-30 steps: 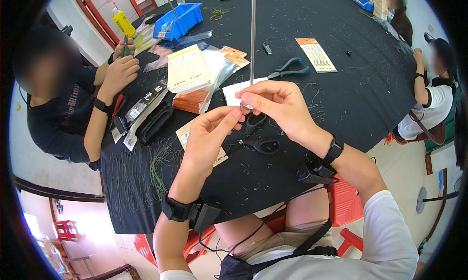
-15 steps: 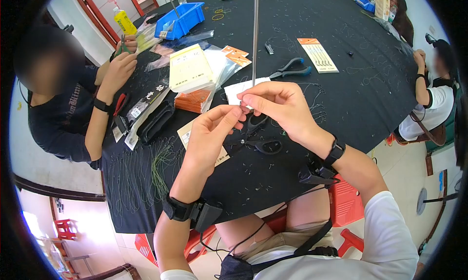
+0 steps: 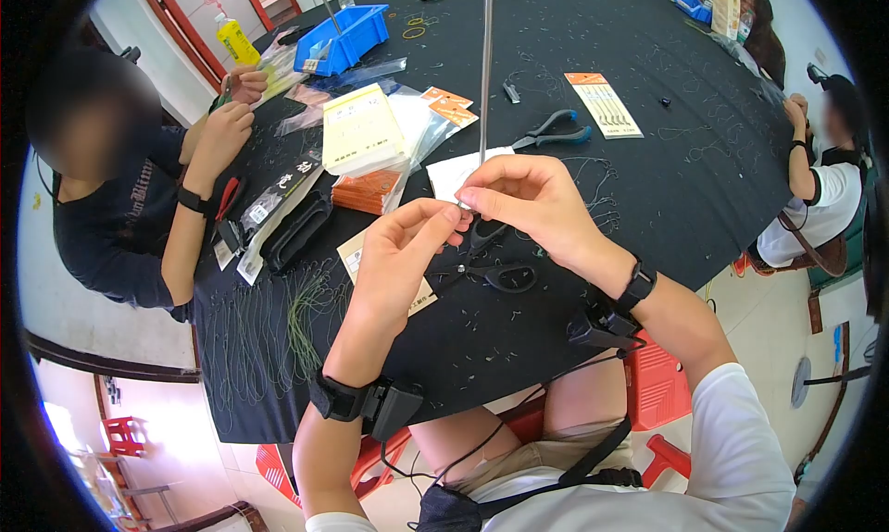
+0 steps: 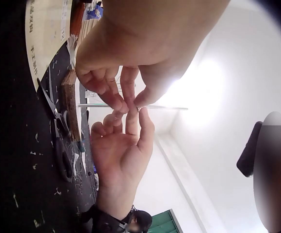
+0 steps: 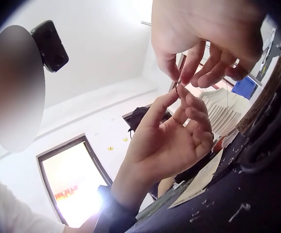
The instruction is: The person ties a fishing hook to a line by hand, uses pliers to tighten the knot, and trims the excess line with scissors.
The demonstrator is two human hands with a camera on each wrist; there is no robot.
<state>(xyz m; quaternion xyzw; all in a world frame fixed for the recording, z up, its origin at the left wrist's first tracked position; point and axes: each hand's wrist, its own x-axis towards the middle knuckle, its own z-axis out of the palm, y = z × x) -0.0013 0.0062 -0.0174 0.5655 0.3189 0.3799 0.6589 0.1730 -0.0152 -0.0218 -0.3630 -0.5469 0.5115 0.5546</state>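
Above a black-clothed table (image 3: 667,217), left hand (image 3: 389,254) and right hand (image 3: 537,203) pinching a tiny dark item (image 5: 177,86) between them, fingertips close together, scissors (image 3: 491,275) below.

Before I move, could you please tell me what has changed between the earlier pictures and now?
On the right hand, the index fingertip has drawn in toward the thumb; the neighbour's nearer hand, at picture left, has shifted slightly left. The left hand keeps its grip on a tiny dark piece; scissors, pliers and blue bin stayed put.
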